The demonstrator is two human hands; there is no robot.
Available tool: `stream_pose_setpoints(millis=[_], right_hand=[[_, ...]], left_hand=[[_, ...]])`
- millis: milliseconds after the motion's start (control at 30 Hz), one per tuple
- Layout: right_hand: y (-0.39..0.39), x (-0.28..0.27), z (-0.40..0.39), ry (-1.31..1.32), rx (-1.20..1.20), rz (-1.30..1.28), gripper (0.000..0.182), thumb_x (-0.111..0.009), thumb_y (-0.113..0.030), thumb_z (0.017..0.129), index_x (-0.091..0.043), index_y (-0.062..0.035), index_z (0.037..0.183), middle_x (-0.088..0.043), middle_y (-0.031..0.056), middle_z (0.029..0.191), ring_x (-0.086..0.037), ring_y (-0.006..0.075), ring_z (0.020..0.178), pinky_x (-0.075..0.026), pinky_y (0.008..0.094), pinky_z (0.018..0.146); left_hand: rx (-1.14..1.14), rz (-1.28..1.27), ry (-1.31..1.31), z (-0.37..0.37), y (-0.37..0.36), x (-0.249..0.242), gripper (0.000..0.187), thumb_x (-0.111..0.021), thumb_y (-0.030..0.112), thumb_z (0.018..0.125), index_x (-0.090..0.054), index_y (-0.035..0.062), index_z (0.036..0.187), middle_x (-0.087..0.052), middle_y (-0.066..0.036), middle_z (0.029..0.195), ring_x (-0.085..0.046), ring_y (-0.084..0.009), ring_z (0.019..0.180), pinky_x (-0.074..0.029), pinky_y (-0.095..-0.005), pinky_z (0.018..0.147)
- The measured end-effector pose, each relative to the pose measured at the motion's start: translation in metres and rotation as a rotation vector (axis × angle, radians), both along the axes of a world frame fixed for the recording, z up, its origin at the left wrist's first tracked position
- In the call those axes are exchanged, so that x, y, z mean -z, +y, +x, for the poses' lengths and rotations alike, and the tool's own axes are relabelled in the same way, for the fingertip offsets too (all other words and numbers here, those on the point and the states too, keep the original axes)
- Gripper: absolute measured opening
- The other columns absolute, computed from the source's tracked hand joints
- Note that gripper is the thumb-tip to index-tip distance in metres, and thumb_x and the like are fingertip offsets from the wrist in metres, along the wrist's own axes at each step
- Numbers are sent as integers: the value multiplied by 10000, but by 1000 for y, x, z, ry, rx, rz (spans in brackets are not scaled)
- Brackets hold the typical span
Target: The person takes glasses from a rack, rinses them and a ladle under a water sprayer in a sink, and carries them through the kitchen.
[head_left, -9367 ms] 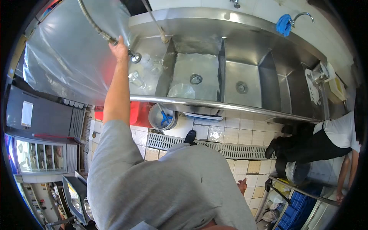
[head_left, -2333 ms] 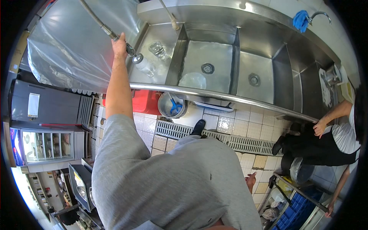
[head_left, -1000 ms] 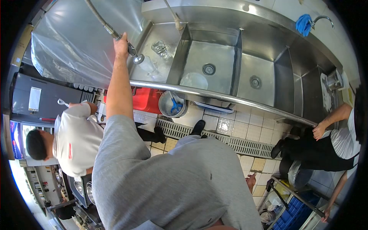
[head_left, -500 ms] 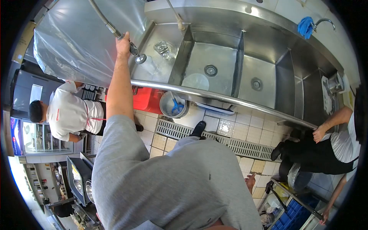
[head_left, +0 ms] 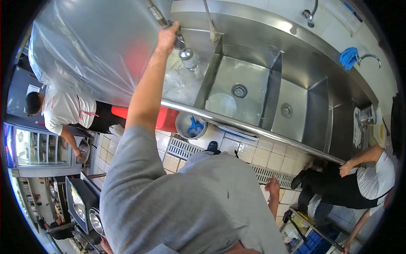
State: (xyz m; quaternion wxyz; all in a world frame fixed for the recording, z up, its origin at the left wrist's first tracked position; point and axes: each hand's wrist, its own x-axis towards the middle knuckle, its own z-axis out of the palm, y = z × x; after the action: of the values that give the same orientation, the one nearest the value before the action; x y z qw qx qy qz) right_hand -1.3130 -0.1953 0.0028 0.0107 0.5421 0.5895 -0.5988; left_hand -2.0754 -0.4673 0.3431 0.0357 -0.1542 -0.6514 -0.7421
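Observation:
My left hand point(head_left: 168, 37) is wrapped round the handle of a sink sprayer point(head_left: 179, 42) on a metal hose, reaching over the drainboard. The sprayer head is right over a clear glass point(head_left: 191, 62), hiding part of it. Splashed water point(head_left: 176, 82) spreads over the steel drainboard point(head_left: 203, 72) below them. My right hand point(head_left: 272, 187) hangs low beside my body over the tiled floor, fingers apart, holding nothing.
A basin point(head_left: 253, 78) with shallow water and a round, pale disc-like shape adjoins a second basin point(head_left: 292, 99). Plastic sheeting point(head_left: 97, 46) covers something at left. Below are a bucket point(head_left: 185, 127) and a red container point(head_left: 167, 120). Co-workers stand left point(head_left: 69, 108) and right point(head_left: 372, 178).
The sprayer has come over the glass, from left of it. My right hand has risen slightly. The left co-worker's arm now reaches toward a metal bowl.

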Motion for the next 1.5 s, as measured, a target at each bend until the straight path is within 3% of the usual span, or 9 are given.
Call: stream_pose_setpoints(millis=[300, 400, 467, 567, 867, 1000, 1167, 1333, 1500], right_hand=[[-48, -171, -351, 550, -415, 17, 194, -625, -207, 981, -631, -47, 1091, -579, 15, 785, -523, 97, 636, -467, 284, 588], [-55, -164, -468, 615, -708, 284, 404, -732, -144, 885, -595, -82, 1260, -588, 28, 822, -518, 102, 666, -482, 294, 624], [-64, -187, -540, 642, -786, 380, 463, -740, -145, 871, -580, -89, 1302, -592, 36, 825, -526, 113, 682, -488, 300, 639], [-95, -170, -628, 724, -948, 458, 592, -747, -141, 857, -527, -111, 1406, -629, 63, 874, -588, 162, 738, -513, 328, 681], [-102, -191, -710, 981, -1241, 882, 263, -568, -177, 1000, -679, -10, 1171, -710, 187, 1080, -683, 265, 981, -521, 358, 864], [-101, -184, -739, 1120, -989, 756, 290, -577, -231, 1001, -694, 4, 1125, -728, 199, 1014, -709, 330, 937, -535, 384, 854], [-79, -225, -718, 1002, -847, 835, 288, -564, -217, 1005, -692, 17, 1116, -742, 157, 946, -714, 262, 833, -544, 342, 773], [-56, -211, -704, 903, -240, 125, 229, -544, -176, 1007, -594, 23, 1109, -691, 121, 808, -635, 173, 623, -542, 291, 603], [-20, -122, -683, 772, 173, -719, 188, -505, -140, 1049, -558, 39, 1034, -640, 116, 884, -629, 178, 743, -585, 281, 633]], left_hand=[[-152, -261, 186, 51, -21, -34, 677, -809, 265, 845, -440, -12, 1340, -635, -130, 1136, -604, -212, 1033, -483, -377, 934], [-363, -476, 354, 49, -40, -13, 666, -811, 229, 837, -448, -18, 1338, -642, -152, 1152, -618, -236, 1046, -494, -396, 933], [-159, -267, 239, 62, -52, -1, 685, -820, 249, 819, -466, 0, 1350, -592, -210, 1220, -575, -306, 1119, -475, -422, 972], [-513, -569, 403, 116, -68, 27, 659, -773, 277, 871, -446, 8, 1377, -560, -196, 1285, -532, -318, 1229, -426, -451, 1055], [-540, -451, -346, 305, -168, 175, 594, -721, 156, 917, -416, 49, 1416, -599, -167, 1174, -629, -215, 1026, -531, -350, 907], [-712, -241, -703, 397, -213, 264, 430, -695, 178, 920, -551, 37, 1300, -666, -93, 947, -616, -162, 816, -533, -321, 697], [-642, -275, -888, 421, -191, 243, 343, -679, 196, 933, -616, 16, 1218, -684, -101, 948, -608, -135, 810, -504, -292, 697], [-379, -439, -651, 364, -163, 231, 349, -666, 224, 958, -625, -23, 1200, -703, -120, 1020, -649, -187, 936, -527, -333, 839], [-280, -243, -431, 255, -134, 190, 393, -653, 237, 972, -599, -27, 1257, -691, -135, 1107, -668, -201, 969, -541, -325, 853]])
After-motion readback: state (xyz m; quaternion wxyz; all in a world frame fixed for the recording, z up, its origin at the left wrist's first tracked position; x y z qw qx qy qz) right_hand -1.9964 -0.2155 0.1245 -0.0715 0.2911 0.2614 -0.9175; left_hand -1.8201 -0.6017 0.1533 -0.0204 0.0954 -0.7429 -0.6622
